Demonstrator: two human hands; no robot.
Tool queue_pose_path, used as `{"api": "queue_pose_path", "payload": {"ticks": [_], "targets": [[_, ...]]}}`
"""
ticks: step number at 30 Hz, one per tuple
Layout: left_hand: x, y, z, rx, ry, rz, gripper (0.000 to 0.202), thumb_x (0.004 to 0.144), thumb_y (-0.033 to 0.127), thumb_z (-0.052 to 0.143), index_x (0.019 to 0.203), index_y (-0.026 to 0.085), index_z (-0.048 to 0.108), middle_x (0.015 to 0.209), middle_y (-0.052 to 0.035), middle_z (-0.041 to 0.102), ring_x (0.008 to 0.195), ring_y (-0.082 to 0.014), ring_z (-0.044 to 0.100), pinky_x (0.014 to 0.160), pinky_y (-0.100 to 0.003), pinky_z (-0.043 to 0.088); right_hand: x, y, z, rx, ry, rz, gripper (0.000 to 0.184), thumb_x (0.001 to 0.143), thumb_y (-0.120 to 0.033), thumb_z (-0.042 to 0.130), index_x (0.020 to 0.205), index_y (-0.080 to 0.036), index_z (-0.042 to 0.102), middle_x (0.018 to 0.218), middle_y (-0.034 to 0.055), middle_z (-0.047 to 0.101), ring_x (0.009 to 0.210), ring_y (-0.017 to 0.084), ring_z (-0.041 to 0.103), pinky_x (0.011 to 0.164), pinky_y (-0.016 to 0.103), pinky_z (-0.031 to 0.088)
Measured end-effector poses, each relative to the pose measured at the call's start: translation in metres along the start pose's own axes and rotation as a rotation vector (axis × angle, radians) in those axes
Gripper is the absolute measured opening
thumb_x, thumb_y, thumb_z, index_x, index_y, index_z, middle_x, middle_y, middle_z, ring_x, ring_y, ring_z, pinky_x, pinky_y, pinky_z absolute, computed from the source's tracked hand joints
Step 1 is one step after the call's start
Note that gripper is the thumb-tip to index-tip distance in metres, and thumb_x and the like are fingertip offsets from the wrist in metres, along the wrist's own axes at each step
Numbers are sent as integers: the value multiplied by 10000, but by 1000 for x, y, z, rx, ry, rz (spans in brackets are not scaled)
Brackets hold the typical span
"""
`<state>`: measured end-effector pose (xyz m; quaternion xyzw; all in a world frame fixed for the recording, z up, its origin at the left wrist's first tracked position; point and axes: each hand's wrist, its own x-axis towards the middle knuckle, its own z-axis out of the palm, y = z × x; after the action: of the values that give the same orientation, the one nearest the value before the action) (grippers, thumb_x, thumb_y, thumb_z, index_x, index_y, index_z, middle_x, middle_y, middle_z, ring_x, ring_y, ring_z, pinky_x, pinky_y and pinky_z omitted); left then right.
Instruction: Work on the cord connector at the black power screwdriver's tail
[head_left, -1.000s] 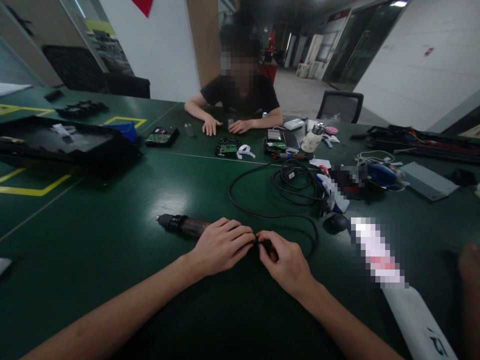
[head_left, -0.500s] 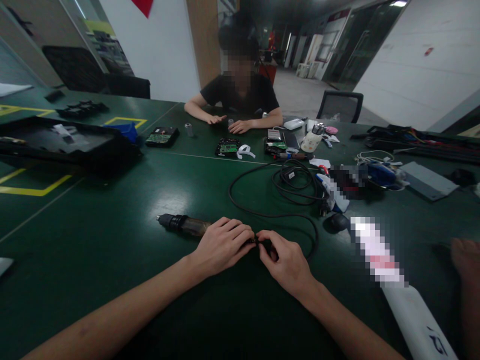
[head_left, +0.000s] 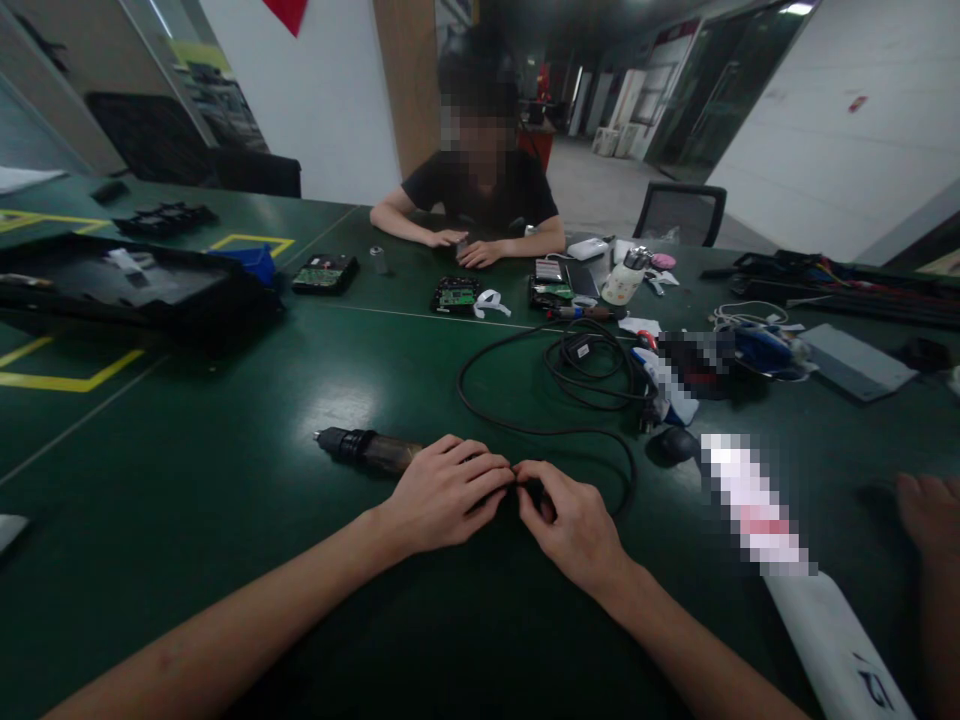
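A dark cylindrical tool (head_left: 364, 448) with a black tip lies on the green table (head_left: 225, 440) in front of me. My left hand (head_left: 448, 492) lies closed over its rear end. My right hand (head_left: 570, 522) pinches the spot where the black cable (head_left: 525, 428) joins the tool; the joint itself is hidden by my fingers. The cable loops away to the right and back toward a coil further out.
A person sits across the table with both hands near circuit boards (head_left: 456, 295). A black case (head_left: 127, 285) lies at left. Cables, a mug (head_left: 621, 284) and tools crowd the right side. A white object (head_left: 817, 610) lies at lower right, beside another person's hand (head_left: 930, 515).
My hands have hardly moved on the tool. The person opposite has drawn a hand inward. The hand at the right edge has crept further into view.
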<state>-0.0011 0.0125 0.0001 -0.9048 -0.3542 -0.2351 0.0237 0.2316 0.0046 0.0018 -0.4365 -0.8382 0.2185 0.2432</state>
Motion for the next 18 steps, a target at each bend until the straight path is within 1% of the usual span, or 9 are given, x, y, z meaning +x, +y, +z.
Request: {"api": "queue_pose_path", "payload": {"ticks": [4,6,9,10,11,13,15,17,18], "targets": [[0,0,0,7,-2,-22,191,1044,329,539,1169,237,650,1191,-4,726,1115,-200,642,914,-377,447,1,-5,-1,-104,44,-52,149,1006,-177,549,1127,-239,607,1243,63,693,1105,232,683,910,367,580],[0,0,1,22,-1,-34,194,1043,340,545,1163,228,649,1167,-15,728,1093,-205,646,904,-383,445,2,-12,-7,-238,63,-51,185,986,-184,576,1160,-229,618,1392,94,629,1208,279,631,922,422,581],[0,-1,1,39,-9,-36,199,1046,348,535,1150,219,645,1155,-30,726,1061,-212,646,880,-391,440,-2,-33,-18,-460,85,-49,411,908,-233,683,1309,-202,597,1551,148,503,1270,387,562,924,562,552],[0,-1,1,37,-15,-32,201,1048,350,530,1147,218,645,1156,-34,725,1056,-214,645,874,-393,438,-4,-43,-20,-497,125,-66,439,898,-241,693,1324,-193,596,1541,159,514,1267,404,555,948,611,521],[0,-1,1,33,-20,-25,203,1051,350,523,1150,221,643,1157,-33,724,1052,-213,643,872,-393,436,-7,-55,-18,-500,168,-105,429,912,-246,679,1330,-183,601,1515,159,543,1270,398,551,977,622,499],[0,-2,1,23,-24,-15,205,1060,351,509,1164,232,640,1148,-23,725,1040,-206,642,872,-389,434,-12,-84,-6,-424,162,-294,391,957,-237,628,1345,-194,613,1422,124,629,1245,343,571,1003,569,500],[1,-2,0,23,-25,-21,209,1067,361,501,1170,243,639,1131,-10,726,1026,-199,643,871,-385,433,-12,-118,20,-282,65,-592,329,1004,-325,563,1296,-206,656,1362,85,674,1168,283,604,915,457,557],[2,-1,-1,32,-27,-29,212,1065,370,506,1162,239,642,1120,-12,724,1015,-197,645,861,-382,433,-4,-153,50,-225,-116,-871,250,1039,-333,543,1239,-286,685,1365,-2,680,1147,212,616,855,360,574],[2,-1,-1,36,-26,-25,215,1062,371,510,1162,235,644,1121,-17,722,1013,-198,646,857,-382,434,3,-169,63,-241,-226,-965,218,1048,-335,543,1207,-356,690,1345,-51,692,1161,193,614,834,340,573]]}}
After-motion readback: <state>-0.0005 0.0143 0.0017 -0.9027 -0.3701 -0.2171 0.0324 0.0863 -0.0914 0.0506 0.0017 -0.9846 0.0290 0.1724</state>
